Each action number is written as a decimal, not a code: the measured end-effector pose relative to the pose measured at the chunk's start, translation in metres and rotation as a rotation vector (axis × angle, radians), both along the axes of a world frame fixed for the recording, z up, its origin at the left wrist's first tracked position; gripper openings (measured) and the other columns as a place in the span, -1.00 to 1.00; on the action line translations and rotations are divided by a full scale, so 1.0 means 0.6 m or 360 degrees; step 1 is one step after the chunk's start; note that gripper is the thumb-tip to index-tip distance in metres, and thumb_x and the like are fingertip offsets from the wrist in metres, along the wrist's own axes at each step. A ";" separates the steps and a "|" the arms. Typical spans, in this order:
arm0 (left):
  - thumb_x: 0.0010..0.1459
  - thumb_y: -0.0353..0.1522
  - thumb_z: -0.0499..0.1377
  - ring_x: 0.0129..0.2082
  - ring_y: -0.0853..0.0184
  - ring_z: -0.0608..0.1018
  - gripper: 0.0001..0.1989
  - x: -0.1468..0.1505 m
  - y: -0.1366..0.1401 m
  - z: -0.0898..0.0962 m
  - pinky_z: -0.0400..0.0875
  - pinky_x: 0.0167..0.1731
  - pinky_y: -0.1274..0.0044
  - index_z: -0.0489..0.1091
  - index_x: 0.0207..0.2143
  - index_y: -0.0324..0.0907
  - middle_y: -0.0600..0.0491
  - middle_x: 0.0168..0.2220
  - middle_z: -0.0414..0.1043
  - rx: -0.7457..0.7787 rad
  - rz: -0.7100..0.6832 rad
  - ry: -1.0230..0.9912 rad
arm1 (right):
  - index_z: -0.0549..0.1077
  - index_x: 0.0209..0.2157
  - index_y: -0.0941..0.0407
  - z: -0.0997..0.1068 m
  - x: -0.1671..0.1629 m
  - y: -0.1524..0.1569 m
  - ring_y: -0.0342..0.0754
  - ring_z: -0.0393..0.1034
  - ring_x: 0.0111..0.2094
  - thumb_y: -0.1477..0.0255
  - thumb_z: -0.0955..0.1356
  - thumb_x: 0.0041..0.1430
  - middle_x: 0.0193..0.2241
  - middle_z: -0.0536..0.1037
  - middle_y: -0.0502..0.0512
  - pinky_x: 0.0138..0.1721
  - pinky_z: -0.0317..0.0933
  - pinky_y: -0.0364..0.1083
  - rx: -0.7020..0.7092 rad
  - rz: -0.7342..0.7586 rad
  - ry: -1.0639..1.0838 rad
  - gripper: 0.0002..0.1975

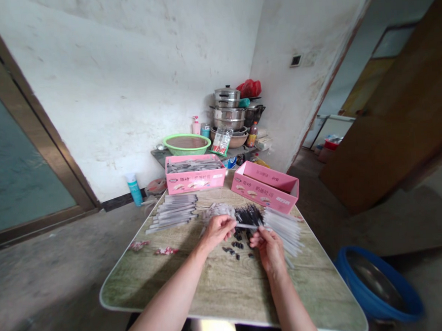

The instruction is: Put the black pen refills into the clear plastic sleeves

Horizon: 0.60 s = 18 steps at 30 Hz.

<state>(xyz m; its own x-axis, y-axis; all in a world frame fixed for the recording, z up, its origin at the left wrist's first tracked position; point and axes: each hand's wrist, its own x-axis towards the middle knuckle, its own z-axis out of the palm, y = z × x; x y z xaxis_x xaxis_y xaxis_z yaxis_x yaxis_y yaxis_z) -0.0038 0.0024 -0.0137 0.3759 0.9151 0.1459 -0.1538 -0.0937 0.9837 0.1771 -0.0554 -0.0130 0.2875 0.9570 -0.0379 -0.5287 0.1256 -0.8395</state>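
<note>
A thin, pale grey tube [245, 226] stretches level between my two hands over the middle of the table. My left hand [220, 229] pinches its left end, and the fingers of my right hand [268, 246] are closed on its right end. Just beyond lies a heap of black thin pieces [250, 214], with a pile of small whitish pieces [219, 211] to its left. Small black caps [237, 245] are scattered below the tube. Similar grey tubes lie in a bundle [285, 229] on the right and another bundle [175, 211] on the left.
Two pink boxes stand at the table's far edge: the left box [195, 180] is full of grey tubes, the right box [265, 187] is tilted in angle. Behind are a green basin [186, 148] and stacked steel pots [229, 116]. A blue tub [379, 283] stands on the floor at right.
</note>
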 end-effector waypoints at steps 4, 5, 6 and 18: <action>-0.01 -0.15 0.31 -0.63 0.44 0.39 -0.67 -0.007 0.008 0.003 0.28 -0.59 0.59 0.49 -0.33 -0.24 0.09 -0.56 0.40 0.0007 0.0062 -0.0090 | 0.47 -0.46 0.17 0.000 -0.002 -0.001 -0.10 0.45 -0.65 0.24 0.57 -0.12 -0.61 0.57 0.03 -0.64 0.37 -0.15 -0.0029 0.0048 -0.0041 -0.66; -0.01 -0.16 0.31 -0.62 0.44 0.39 -0.68 -0.015 0.014 0.006 0.29 -0.57 0.58 0.49 -0.33 -0.24 0.10 -0.57 0.39 0.0028 0.0175 -0.0129 | 0.49 -0.44 0.17 0.001 -0.002 -0.001 -0.09 0.45 -0.65 0.22 0.57 -0.12 -0.60 0.57 0.03 -0.64 0.37 -0.15 -0.0030 0.0055 -0.0050 -0.65; 0.00 -0.17 0.30 -0.61 0.44 0.39 -0.69 -0.026 0.021 0.008 0.30 -0.55 0.58 0.49 -0.33 -0.25 0.10 -0.58 0.39 0.0057 0.0328 -0.0170 | 0.50 -0.40 0.17 0.001 -0.002 -0.002 -0.09 0.45 -0.64 0.21 0.56 -0.12 -0.60 0.57 0.03 -0.64 0.37 -0.15 -0.0029 0.0059 -0.0053 -0.64; 0.07 -0.30 0.09 -0.48 0.29 0.50 -0.71 -0.255 0.088 -0.042 0.38 -0.41 0.50 0.53 -0.26 -0.25 0.03 -0.50 0.47 0.0118 0.2287 0.0192 | 0.53 -0.36 0.17 0.001 0.000 -0.003 -0.08 0.45 -0.64 0.20 0.56 -0.14 -0.60 0.57 0.04 -0.64 0.35 -0.15 -0.0042 0.0108 -0.0066 -0.61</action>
